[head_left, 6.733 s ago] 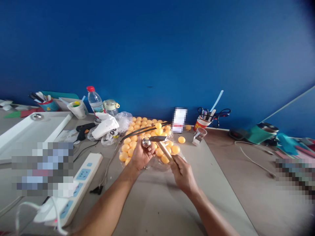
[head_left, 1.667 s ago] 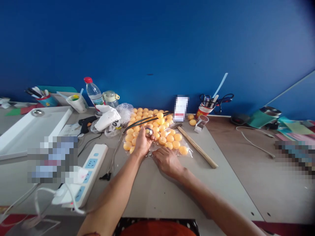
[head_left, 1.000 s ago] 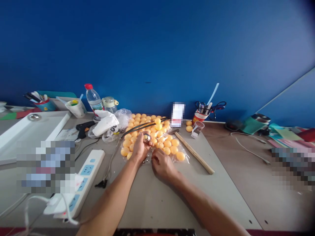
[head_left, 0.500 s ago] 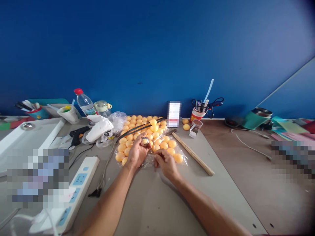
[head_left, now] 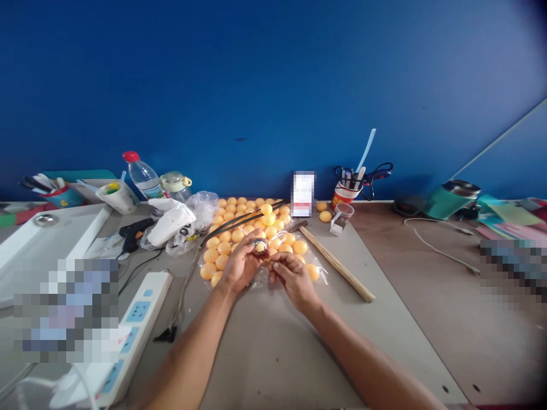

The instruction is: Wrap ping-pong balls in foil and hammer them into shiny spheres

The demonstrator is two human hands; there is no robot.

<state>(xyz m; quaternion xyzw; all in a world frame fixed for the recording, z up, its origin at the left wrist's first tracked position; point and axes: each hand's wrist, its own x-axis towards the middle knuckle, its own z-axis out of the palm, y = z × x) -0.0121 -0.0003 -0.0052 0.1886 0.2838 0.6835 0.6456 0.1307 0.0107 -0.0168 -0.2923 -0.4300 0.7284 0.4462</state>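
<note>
My left hand (head_left: 239, 265) is closed around a small shiny silver ball (head_left: 259, 246) with an orange patch, held just above a bag of orange table-tennis balls (head_left: 248, 225). My right hand (head_left: 294, 276) is right beside it, fingers pinched together near the silver ball; whatever they pinch is too small to make out. A hammer with a wooden handle (head_left: 337, 264) lies on the table to the right of my hands.
A white power strip (head_left: 134, 319) and black cable lie at the left, with a glue gun (head_left: 134, 230), crumpled plastic bags (head_left: 183, 219), a water bottle (head_left: 143, 176) and cups behind. A red cup of scissors (head_left: 348, 191) and a teal container (head_left: 453, 199) stand at the back right.
My right hand let go of the hammer, which now lies on the table, reached to the table near the bag, then rose in a pinch next to the silver ball. My left hand kept holding the ball.
</note>
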